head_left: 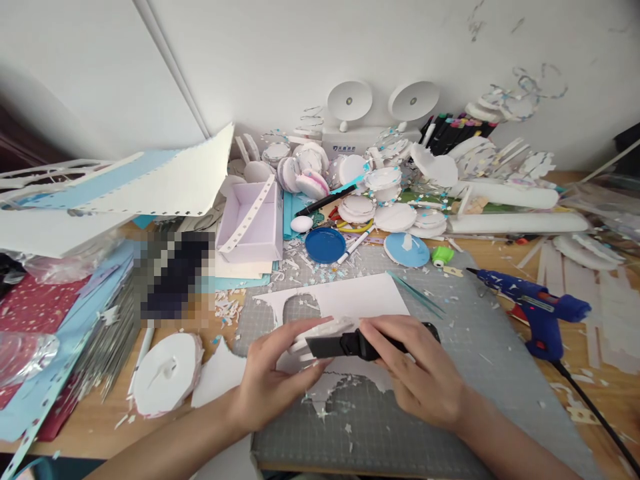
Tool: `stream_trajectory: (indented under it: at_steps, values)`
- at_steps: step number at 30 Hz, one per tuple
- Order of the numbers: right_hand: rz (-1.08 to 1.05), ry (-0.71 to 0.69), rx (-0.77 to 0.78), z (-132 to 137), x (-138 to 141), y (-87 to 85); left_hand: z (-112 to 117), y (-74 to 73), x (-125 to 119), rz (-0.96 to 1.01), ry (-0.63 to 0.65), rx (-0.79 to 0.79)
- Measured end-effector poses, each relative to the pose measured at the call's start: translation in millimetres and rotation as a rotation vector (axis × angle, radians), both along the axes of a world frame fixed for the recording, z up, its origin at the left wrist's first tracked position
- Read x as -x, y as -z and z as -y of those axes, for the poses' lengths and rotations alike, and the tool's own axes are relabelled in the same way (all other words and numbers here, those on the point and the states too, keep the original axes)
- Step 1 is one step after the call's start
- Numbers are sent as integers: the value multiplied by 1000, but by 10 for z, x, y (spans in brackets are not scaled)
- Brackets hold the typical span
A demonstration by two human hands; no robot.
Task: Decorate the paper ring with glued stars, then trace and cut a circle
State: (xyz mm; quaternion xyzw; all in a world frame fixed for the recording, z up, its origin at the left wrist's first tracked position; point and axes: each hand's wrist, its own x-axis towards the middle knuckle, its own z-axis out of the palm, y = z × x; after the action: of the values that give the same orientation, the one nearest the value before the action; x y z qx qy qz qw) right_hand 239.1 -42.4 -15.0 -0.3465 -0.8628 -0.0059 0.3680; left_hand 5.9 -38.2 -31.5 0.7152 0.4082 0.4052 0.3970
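Observation:
My right hand [425, 373] grips the black handle of a utility knife [325, 346], its wide dark blade pointing left. Between the thumb and fingers of my left hand [280, 367] is a white foam disc [327, 328] with a rough edge. The blade lies against or right in front of the disc; I cannot tell if it is cutting in. Both hands are over the grey cutting mat [425, 433]. Beneath and behind them lies a white sheet [365, 293] with a rounded cut-out. Cut scraps are scattered below the blade.
A blue hot glue gun [543, 307] lies at the right, its cord trailing to the front. Teal tweezers [415, 293] rest behind my right hand. At the left are a thick white disc [167, 373] and a lilac box [253, 227]. White disc shapes [353, 170] pile along the wall.

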Motion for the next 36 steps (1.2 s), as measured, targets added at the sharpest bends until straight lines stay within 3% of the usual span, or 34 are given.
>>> stream_trajectory:
  at_steps: [13, 25, 28, 31, 36]
  values:
    - [-3, -7, 38, 33, 23, 32, 11, 19, -17, -21, 1, -11]
    - [-11, -19, 65, 30, -5, 39, 28, 35, -48, -4, -82, -42]
    - [-26, -21, 91, 38, -17, 62, 21, 22, -52, 54, -59, 80]
    - [-108, 58, 141, 55, -41, 91, -27, -71, -76, 174, -17, 366]
    - [-487, 254, 333, 63, -83, 67, -113, -187, -102, 400, -47, 808]
